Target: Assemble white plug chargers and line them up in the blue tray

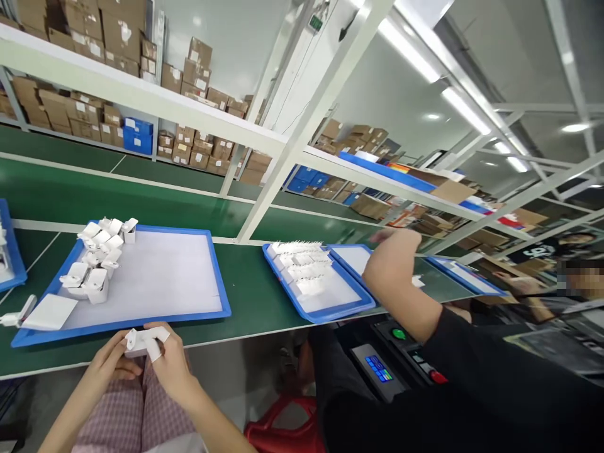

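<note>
Just in front of the table edge, a small white plastic case [136, 345] is held between my two hands. The fingers of my left hand [109, 360] are closed on its left end. My right hand [172, 368], with white coverings on some of its fingers, grips it from the right. Beyond my hands lies a blue-rimmed tray [224, 296] with a white lining. Several similar white cases [97, 280], many with lids up, crowd its left side. A flat white piece [51, 312] rests on the tray's front left corner.
A second blue tray [337, 309] holds rows of white parts [302, 264]. At right, a co-worker's arm [401, 283] reaches over the table beside a machine with a lit screen [379, 368]. A red bag [285, 434] is below. A slanted white post [283, 176] rises behind the table.
</note>
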